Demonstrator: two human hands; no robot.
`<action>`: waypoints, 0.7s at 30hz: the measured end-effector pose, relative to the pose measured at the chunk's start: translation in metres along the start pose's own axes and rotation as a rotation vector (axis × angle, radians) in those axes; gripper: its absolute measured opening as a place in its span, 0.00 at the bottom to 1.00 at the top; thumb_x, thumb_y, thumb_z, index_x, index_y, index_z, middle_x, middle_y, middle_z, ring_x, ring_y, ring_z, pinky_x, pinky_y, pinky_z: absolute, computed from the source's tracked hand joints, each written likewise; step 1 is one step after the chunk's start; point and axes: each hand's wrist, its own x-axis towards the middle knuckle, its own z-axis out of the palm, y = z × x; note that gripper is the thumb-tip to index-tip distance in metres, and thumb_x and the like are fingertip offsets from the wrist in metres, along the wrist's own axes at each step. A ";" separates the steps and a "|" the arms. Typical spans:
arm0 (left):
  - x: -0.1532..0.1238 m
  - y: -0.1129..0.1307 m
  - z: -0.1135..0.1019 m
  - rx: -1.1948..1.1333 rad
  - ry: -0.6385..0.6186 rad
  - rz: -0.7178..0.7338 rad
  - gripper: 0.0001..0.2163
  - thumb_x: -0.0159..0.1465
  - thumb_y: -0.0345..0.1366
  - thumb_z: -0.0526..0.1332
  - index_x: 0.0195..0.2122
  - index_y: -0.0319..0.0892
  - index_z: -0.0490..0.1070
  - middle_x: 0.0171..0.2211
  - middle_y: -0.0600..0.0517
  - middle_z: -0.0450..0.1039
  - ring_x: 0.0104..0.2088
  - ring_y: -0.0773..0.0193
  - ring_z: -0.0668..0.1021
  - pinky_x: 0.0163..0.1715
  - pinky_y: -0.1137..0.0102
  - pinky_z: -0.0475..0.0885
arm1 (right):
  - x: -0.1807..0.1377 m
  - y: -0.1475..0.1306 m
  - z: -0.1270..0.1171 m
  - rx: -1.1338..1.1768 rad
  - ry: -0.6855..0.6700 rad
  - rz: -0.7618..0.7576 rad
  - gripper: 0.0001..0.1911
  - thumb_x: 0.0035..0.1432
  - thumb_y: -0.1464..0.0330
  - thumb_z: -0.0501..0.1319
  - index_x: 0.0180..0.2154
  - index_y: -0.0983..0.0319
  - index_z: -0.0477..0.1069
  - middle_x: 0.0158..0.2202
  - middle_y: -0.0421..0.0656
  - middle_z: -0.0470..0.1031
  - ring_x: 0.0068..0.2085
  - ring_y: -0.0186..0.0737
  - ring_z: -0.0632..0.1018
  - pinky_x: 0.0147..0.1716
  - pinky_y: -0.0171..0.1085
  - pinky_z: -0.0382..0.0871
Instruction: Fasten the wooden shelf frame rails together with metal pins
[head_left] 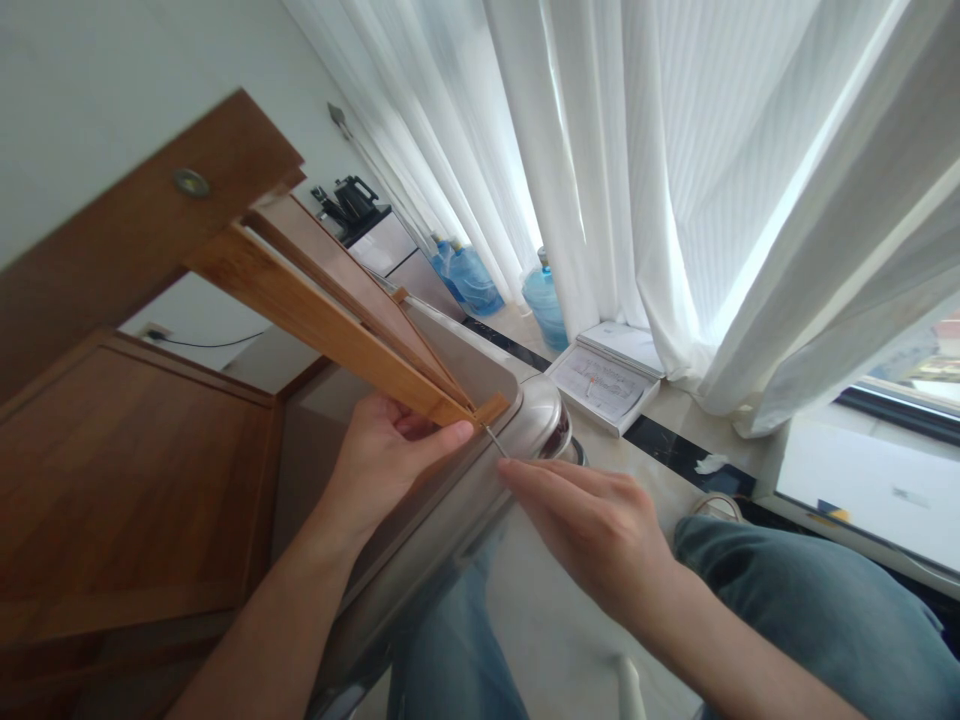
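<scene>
My left hand (386,455) is closed round the end of a light wooden frame piece (322,325), thumb pressed against its corner joint (484,410). My right hand (592,525) pinches a thin metal pin or screw (495,442) that points at that corner joint. Both hands work over the rounded edge of a grey table (480,470). My knees in blue jeans (810,610) show below the hands.
A dark wooden cabinet (127,480) fills the left side. White curtains (675,180) hang at the back. Blue water bottles (544,300) and a white box with a printed sheet (607,380) stand on the floor by the window. A kettle (352,200) sits on a far counter.
</scene>
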 end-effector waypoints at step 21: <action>0.000 0.001 0.000 0.026 0.010 0.018 0.18 0.53 0.37 0.77 0.43 0.38 0.78 0.41 0.47 0.83 0.43 0.54 0.85 0.45 0.67 0.80 | 0.002 0.001 -0.001 0.027 0.007 -0.024 0.09 0.66 0.71 0.65 0.47 0.64 0.76 0.42 0.44 0.85 0.40 0.38 0.85 0.41 0.33 0.80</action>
